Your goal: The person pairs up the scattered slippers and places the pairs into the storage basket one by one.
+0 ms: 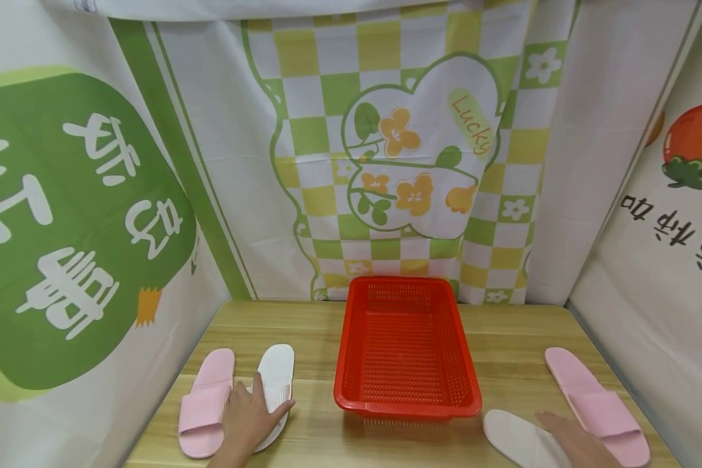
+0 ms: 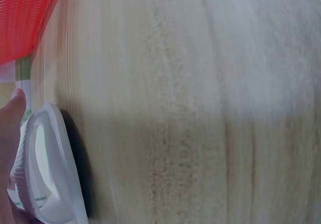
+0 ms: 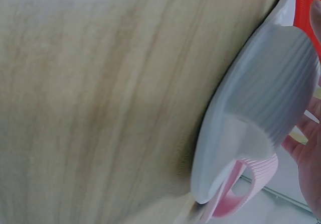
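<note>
In the head view my left hand (image 1: 247, 419) is over the strap of a white slipper (image 1: 277, 365), thumb and fingers spread. The left wrist view shows that slipper's open end (image 2: 62, 158), with part of the hand (image 2: 9, 133) at the left edge. On the right, my right hand (image 1: 576, 439) is over another white slipper (image 1: 511, 434), its fingers extended. Seen from the right wrist, this slipper's ribbed strap (image 3: 273, 78) stands between the camera and the hand (image 3: 311, 156), whose fingers are spread beside the strap.
A pink slipper (image 1: 203, 416) lies left of the left white one; another pink slipper (image 1: 605, 416) lies at the far right. Between the pairs stands a red perforated basket (image 1: 342, 364) on the wooden table (image 1: 304, 325). Printed cloth (image 1: 222, 130) hangs around the back and sides.
</note>
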The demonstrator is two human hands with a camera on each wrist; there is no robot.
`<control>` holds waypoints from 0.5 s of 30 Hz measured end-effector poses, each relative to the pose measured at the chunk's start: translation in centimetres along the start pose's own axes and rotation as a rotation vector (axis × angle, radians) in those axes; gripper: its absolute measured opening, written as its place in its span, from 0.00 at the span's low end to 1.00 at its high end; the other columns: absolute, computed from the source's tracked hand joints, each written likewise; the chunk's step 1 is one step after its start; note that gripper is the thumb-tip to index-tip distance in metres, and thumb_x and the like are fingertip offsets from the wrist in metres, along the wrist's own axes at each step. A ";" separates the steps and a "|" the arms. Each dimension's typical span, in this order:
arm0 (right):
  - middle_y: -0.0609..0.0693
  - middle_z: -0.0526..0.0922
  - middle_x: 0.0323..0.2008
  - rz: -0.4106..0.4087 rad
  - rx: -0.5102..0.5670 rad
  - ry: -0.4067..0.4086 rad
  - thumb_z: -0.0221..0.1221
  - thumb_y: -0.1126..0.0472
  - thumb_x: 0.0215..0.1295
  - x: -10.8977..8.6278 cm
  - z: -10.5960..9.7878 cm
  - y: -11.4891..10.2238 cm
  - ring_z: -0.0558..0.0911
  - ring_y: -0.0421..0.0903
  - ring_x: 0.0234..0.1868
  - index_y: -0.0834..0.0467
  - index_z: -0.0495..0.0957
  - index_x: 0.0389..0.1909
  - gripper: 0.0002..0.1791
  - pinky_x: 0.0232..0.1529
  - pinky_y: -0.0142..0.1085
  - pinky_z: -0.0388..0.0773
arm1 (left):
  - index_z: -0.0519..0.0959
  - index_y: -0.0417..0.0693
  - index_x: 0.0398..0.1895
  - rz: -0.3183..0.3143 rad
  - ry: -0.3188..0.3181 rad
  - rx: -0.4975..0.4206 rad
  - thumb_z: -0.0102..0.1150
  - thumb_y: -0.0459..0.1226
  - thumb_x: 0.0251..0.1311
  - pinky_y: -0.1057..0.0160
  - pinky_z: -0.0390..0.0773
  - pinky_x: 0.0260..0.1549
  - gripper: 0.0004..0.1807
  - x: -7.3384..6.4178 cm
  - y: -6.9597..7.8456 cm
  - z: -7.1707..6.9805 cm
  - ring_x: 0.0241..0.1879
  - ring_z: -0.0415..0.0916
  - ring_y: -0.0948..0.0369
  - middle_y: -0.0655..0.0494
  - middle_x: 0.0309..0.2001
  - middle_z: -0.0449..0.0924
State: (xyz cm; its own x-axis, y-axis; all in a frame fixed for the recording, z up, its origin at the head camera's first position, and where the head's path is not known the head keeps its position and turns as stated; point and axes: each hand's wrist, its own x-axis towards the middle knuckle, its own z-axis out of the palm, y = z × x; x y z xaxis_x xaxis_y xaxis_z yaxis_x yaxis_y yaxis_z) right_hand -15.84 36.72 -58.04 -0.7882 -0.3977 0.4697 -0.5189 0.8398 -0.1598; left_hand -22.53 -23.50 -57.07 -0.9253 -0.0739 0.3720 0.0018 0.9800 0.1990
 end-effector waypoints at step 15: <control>0.57 0.78 0.51 0.004 -0.012 0.027 0.76 0.38 0.29 -1.4 0.9 1.0 0.67 0.30 0.58 0.58 0.67 0.63 0.57 0.58 0.12 0.40 | 0.60 0.19 0.60 -0.112 0.040 -0.035 0.72 0.64 0.35 0.38 0.74 0.32 0.64 -0.3 0.4 0.9 0.34 0.73 0.32 0.22 0.39 0.66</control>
State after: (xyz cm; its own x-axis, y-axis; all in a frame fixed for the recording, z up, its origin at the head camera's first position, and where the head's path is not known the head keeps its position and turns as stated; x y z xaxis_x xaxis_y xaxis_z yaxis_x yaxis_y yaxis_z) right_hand -15.59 37.79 -59.62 -0.7808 -0.3847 0.4923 -0.5121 0.8455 -0.1514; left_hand -22.56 -22.90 -57.95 -0.9045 -0.1904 0.3817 -0.0868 0.9583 0.2723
